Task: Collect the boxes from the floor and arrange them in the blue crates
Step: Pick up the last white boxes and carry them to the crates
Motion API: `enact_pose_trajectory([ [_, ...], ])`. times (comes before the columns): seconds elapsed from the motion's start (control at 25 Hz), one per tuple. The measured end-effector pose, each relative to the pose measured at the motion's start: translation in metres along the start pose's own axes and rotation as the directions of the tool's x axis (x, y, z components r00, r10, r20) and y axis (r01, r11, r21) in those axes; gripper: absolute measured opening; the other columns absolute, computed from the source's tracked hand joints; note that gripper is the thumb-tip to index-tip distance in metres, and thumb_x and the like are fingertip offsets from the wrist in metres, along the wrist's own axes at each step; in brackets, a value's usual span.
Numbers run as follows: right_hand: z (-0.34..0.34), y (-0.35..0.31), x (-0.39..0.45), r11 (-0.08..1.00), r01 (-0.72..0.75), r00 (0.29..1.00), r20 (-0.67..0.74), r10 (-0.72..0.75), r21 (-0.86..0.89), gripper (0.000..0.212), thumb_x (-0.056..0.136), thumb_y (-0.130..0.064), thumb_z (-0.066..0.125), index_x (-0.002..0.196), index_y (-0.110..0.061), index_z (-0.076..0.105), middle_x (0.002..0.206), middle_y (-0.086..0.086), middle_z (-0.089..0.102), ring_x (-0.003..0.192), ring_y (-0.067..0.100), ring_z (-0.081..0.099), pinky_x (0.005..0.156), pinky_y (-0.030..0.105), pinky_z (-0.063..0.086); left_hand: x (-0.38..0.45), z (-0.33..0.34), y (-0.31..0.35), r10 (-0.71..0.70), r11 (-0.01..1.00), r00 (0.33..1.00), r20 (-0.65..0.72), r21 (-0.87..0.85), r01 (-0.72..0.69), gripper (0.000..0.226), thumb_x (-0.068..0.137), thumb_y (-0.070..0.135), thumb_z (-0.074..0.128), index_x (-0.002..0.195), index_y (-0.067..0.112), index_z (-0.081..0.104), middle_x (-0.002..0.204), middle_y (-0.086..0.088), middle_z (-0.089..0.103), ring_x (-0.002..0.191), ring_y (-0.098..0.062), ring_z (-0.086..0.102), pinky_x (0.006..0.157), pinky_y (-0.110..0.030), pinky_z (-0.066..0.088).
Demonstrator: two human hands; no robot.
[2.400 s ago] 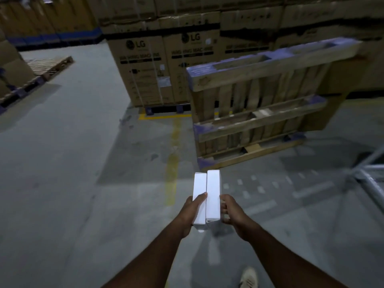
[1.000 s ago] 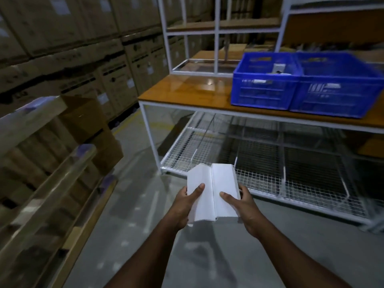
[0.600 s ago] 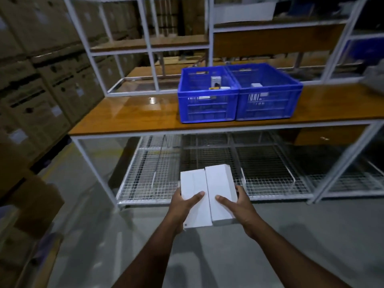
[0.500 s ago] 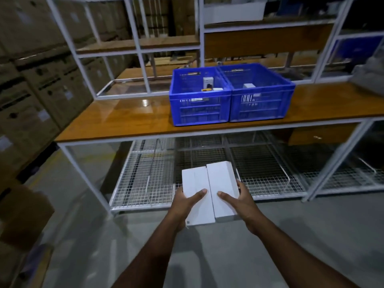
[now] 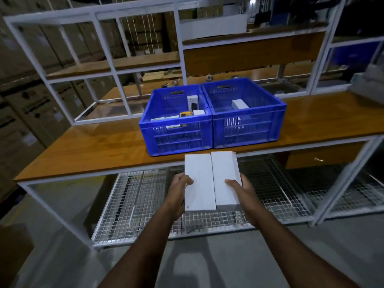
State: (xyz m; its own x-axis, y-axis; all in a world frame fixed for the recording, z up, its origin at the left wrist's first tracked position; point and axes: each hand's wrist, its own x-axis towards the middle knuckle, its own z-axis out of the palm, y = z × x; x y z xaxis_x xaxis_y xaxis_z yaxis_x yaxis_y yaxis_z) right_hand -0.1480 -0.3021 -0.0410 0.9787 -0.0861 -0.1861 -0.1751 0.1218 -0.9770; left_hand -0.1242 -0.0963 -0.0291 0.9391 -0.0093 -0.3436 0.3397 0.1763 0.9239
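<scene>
**Two loose boxes, one squeeze**

The left hand (image 5: 180, 189) and right hand (image 5: 239, 187) press two white boxes (image 5: 211, 181) together, just short of the blue crates (image 5: 212, 129) on the wooden bench (image 5: 93, 150). Nothing joins the pair, so easing either grip near the crates' rim could let one slip.

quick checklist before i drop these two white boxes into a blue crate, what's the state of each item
1. Left hand holds the left white box: ok, thumb on top.
2. Right hand holds the right white box: ok, thumb on top.
3. Boxes side by side and level: ok, long edges touching.
4. Room in the right blue crate: ok, one white box visible inside.
5. Room in the left blue crate: ok, though several small boxes sit in it.
6. Boxes over a crate: not ok, they are short of the wooden tabletop edge.
</scene>
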Motion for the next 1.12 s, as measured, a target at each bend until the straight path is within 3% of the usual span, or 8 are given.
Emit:
enact_pose_trajectory([
  [0.08,-0.015,-0.020,0.033,0.999,0.040,0.999,0.008,-0.040,0.010,0.047,0.091,-0.025,0.066,0.135,-0.022,0.051,0.120,0.006,0.067,0.101,0.023,0.067,0.077,0.038,0.055,0.024,0.024,0.023,0.044,0.999,0.999,-0.008,-0.007,-0.044,0.045,0.077,0.029,0.064,0.117,0.010,0.054,0.123,-0.022,0.065,0.108,-0.044,0.064,0.080,-0.055,0.054],
  [0.2,-0.038,-0.050,0.076,0.994,0.106,0.994,0.018,-0.107,0.016,0.048,0.092,-0.025,0.065,0.137,-0.023,0.049,0.119,0.002,0.067,0.100,0.020,0.066,0.074,0.035,0.054,0.057,0.064,0.049,0.138,0.990,0.988,-0.073,-0.005,-0.139,0.029,0.095,0.021,0.057,0.123,0.011,0.055,0.118,-0.016,0.069,0.099,-0.034,0.068,0.078,-0.049,0.056],
  [0.4,-0.073,-0.092,0.135,0.981,0.191,0.981,-0.038,-0.190,0.028,0.053,0.092,-0.023,0.065,0.141,-0.024,0.045,0.127,0.002,0.063,0.108,0.020,0.064,0.083,0.035,0.053,0.095,0.123,0.093,0.253,0.967,0.960,-0.118,0.020,-0.253,0.035,0.099,0.022,0.060,0.130,0.008,0.049,0.116,-0.011,0.067,0.093,-0.022,0.067,0.074,-0.038,0.060],
  [0.56,-0.097,-0.141,0.182,0.961,0.276,0.957,-0.090,-0.276,-0.015,0.060,0.092,-0.027,0.064,0.146,-0.027,0.038,0.129,0.000,0.060,0.108,0.018,0.063,0.081,0.036,0.055,0.135,0.164,0.139,0.336,0.940,0.942,-0.018,0.065,-0.334,0.030,0.097,0.017,0.061,0.123,0.017,0.047,0.123,-0.008,0.063,0.109,-0.026,0.065,0.093,-0.047,0.057],
  [0.76,-0.117,-0.205,0.249,0.944,0.315,0.929,-0.172,-0.328,-0.101,0.073,0.091,-0.037,0.066,0.151,-0.035,0.024,0.139,0.001,0.051,0.113,0.022,0.059,0.087,0.046,0.056,0.199,0.202,0.194,0.419,0.898,0.897,0.141,0.083,-0.432,0.048,0.093,0.007,0.064,0.130,0.024,0.039,0.131,-0.003,0.058,0.115,-0.020,0.062,0.090,-0.038,0.059],
  [0.92,-0.125,-0.241,0.305,0.898,0.339,0.883,-0.234,-0.406,-0.281,0.071,0.094,-0.031,0.062,0.151,-0.031,0.020,0.146,0.000,0.044,0.117,0.015,0.048,0.088,0.037,0.048,0.258,0.232,0.227,0.485,0.836,0.854,0.189,0.185,-0.516,0.061,0.092,0.008,0.065,0.142,0.023,0.034,0.133,0.002,0.050,0.109,-0.009,0.058,0.071,-0.018,0.055],
  [1.12,-0.131,-0.248,0.374,0.739,0.172,0.907,-0.189,-0.377,-0.651,0.089,0.091,-0.025,0.065,0.154,-0.032,0.002,0.155,0.007,0.032,0.135,0.031,0.041,0.104,0.049,0.044,0.321,0.269,0.231,0.472,0.707,0.850,0.233,0.477,-0.523,0.071,0.091,0.016,0.067,0.149,0.025,0.025,0.151,-0.004,0.036,0.126,-0.024,0.048,0.088,-0.033,0.050],
])
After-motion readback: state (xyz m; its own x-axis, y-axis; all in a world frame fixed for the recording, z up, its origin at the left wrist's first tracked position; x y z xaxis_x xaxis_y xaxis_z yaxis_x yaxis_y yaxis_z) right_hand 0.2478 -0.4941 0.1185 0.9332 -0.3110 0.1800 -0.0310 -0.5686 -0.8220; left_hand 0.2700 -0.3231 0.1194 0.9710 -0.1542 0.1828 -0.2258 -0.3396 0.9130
